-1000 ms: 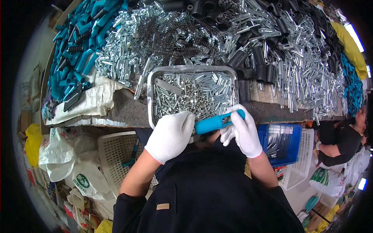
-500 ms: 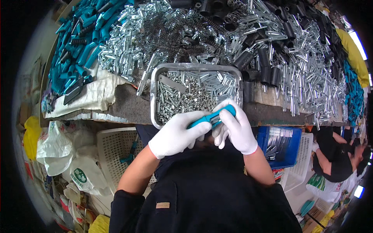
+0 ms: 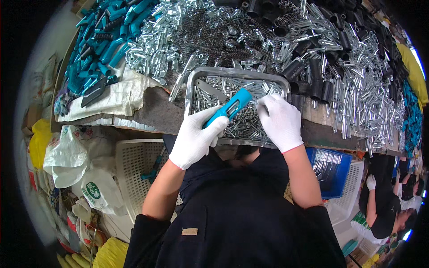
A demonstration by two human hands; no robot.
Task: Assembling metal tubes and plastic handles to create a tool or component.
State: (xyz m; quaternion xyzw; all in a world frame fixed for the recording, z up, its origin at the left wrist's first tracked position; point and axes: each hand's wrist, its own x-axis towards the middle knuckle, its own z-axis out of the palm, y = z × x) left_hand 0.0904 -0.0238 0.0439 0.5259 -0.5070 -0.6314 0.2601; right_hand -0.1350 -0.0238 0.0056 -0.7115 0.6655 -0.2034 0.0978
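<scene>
White gloves cover both hands. My left hand (image 3: 194,137) is closed around a teal tubular handle (image 3: 240,101) with a long slot in its side, tilted up to the right over the tray. My right hand (image 3: 281,123) is apart from the handle, above the tray's right half. Its fingers are bent together at the tips, and whatever they pinch is too small to make out. Below both hands lies a metal tray (image 3: 243,71) of small metal pins (image 3: 250,123). A flat grey metal plate (image 3: 210,90) rests on the pins.
Teal handles (image 3: 117,56) heap at the table's far left, dark springs (image 3: 210,38) at the back middle. Metal rods (image 3: 357,96) and black tubes (image 3: 315,82) pile up on the right. A white basket (image 3: 134,172) and blue bin (image 3: 342,174) stand below the table edge. Co-workers sit at far right.
My right hand has let go of the teal handle and moved right and up over the tray. My left hand has raised the handle, which now tilts more steeply with its slot showing.
</scene>
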